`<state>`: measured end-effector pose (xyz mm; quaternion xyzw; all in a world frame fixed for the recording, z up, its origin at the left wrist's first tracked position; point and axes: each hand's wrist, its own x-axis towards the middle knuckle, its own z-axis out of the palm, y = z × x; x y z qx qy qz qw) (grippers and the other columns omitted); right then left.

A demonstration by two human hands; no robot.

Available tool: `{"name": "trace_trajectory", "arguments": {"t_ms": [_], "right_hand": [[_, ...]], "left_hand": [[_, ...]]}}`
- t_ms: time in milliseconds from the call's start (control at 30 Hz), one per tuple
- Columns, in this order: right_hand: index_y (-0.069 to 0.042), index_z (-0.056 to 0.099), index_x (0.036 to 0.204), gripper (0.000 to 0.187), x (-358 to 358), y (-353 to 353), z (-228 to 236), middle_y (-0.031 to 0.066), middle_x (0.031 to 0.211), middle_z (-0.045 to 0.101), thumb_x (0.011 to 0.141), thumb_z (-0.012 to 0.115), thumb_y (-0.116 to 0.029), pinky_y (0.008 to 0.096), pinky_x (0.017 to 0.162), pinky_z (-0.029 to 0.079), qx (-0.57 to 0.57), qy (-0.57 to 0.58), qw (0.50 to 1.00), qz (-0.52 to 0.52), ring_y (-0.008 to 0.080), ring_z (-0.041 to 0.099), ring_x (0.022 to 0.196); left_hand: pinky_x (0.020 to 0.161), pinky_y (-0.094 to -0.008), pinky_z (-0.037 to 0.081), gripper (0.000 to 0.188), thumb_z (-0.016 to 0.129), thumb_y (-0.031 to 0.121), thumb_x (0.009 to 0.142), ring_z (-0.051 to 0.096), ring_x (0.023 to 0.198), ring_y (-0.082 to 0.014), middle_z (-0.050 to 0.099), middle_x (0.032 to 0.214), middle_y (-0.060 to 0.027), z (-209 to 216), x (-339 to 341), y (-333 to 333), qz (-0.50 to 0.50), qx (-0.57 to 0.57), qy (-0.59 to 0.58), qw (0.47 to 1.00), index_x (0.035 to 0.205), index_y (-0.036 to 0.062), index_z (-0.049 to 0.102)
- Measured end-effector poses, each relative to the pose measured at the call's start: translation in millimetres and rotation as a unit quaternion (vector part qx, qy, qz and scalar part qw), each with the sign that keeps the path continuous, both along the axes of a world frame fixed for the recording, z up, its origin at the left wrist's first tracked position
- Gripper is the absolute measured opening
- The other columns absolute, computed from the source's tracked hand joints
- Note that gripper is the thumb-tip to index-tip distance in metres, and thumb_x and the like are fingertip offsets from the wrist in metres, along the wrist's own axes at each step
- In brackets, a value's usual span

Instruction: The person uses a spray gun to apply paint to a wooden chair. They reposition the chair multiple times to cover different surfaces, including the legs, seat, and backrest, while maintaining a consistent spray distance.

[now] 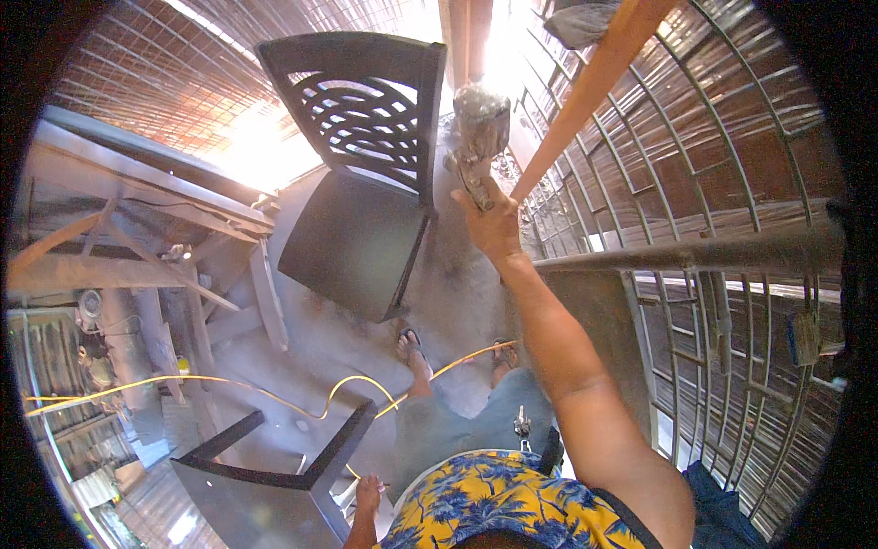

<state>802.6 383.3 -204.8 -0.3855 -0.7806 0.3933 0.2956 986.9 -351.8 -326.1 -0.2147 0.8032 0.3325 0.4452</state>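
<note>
Head view looked straight down on a person in a yellow and blue flower shirt [494, 508] and grey shorts. Two feet in sandals [413, 346] stood on the grey floor [457, 274].

Low down, the left hand [369, 494] hung by the hip. It was loosely curled near a thin yellow hose [274, 398]. I could not tell if it held the hose. The hose ran across the floor from the left side, past the feet, and on to the right. Just left of that hand stood a dark table [265, 494], seen partly from above.

The right arm reached up and away from the body. The right hand [489, 224] was closed tight around the handle of a spray gun [476, 146]. The gun was grey and dusty, with a round cup on top. Its long way ran from the hand up toward the top of the picture, tilted a bit to the left. The cup end was farthest from the hand.

The gun was just right of a dark chair [366, 183], close to the chair's back edge. The chair had a curvy cut-out back and a flat seat.

On the right, a metal gate [713, 274] with curved bars stood beside the arm. An orange bar [594, 82] slanted across its top. On the left were wooden beams [137, 238] and clutter.
</note>
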Motion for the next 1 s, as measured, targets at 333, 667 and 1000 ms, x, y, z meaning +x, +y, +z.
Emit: {"name": "trace_trajectory", "arguments": {"t_ms": [333, 667, 1000], "right_hand": [[-0.006, 0.068, 0.116, 0.045, -8, -41, -91, 0.028, 0.097, 0.073, 0.09, 0.079, -0.04, 0.0543, 0.081, 0.055, -0.065, -0.11, 0.992, 0.02, 0.0497, 0.069, 0.096], [-0.001, 0.065, 0.107, 0.041, -21, -41, 43, 0.0235, 0.083, 0.07, 0.092, 0.078, -0.037, 0.0466, 0.072, 0.054, -0.02, 0.026, 0.993, -0.11, 0.0415, 0.07, 0.079], [-0.003, 0.062, 0.099, 0.027, -32, -49, 126, 0.0122, 0.073, 0.064, 0.094, 0.078, -0.024, 0.0382, 0.064, 0.05, -0.017, 0.17, 0.977, -0.132, 0.021, 0.058, 0.064]], "left_hand": [[0.073, -0.0369, 0.052, 0.037, 0.055, 0.043, 0.106, 0.064, 0.081, -0.0186, 0.064, 0.093, -0.0058, 19, -36, 16, 0.093, 0.085, 0.02, 0.992, 0.109, 0.0067, 0.061], [0.067, -0.0336, 0.049, 0.031, 0.056, 0.036, 0.107, 0.06, 0.084, -0.0159, 0.064, 0.09, -0.0057, 11, -160, 56, 0.03, 0.075, 0.002, 0.997, 0.107, 0.006, 0.064], [0.056, -0.0267, 0.045, 0.027, 0.056, 0.032, 0.106, 0.058, 0.069, -0.0144, 0.061, 0.084, -0.0051, 26, -216, 51, 0.078, 0.111, 0.022, 0.99, 0.107, 0.0064, 0.063]]}}
